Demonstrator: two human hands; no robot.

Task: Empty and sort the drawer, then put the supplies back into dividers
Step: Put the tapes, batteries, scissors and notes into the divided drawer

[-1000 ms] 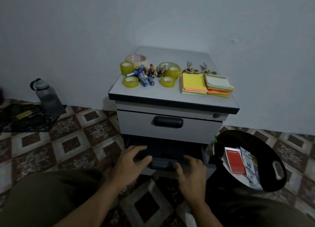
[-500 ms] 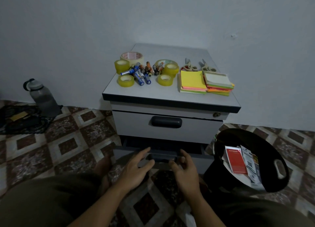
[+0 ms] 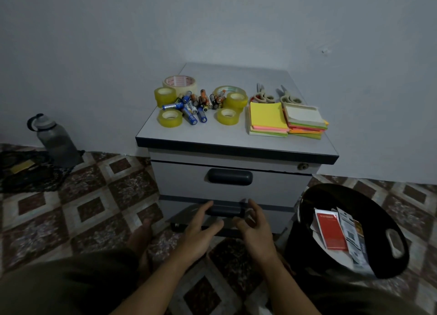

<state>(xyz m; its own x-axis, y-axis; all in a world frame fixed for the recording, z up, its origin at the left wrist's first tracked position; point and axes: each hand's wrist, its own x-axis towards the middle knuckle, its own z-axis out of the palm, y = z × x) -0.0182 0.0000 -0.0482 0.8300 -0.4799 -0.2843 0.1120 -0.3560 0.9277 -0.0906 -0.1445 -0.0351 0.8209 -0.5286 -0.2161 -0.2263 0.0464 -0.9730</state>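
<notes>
Patterned tile floor [image 3: 89, 203], plain grey wall behind, dim light. Grey cabinet [image 3: 212, 136] at frame centre

Cabinet top, sorted groups:
- tape rolls [image 3: 170, 118] at 9 o'clock
- loose batteries [image 3: 189, 106] piled among the rolls
- scissors [image 3: 262, 97], two pairs, at 1 o'clock
- sticky notes [image 3: 268, 116], two stacks at 3 o'clock, just in front of the scissors

Upper drawer [image 3: 184, 180] is closed. Lower drawer [image 3: 272, 216] sits at the cabinet's 6 o'clock, interior not visible

Left hand [image 3: 201, 229]: fingers extended and spread, holding nothing. Its fingertips are at the left end of the drawer handle [image 3: 224, 212]; contact cannot be determined. Right hand [image 3: 256, 230]: at the handle's right end, fingers loosely curled, empty

Black bin [image 3: 387, 208] at frame 4 o'clock holds papers and a red packet. Water bottle [image 3: 56, 142] at 9 o'clock stands by the wall
</notes>
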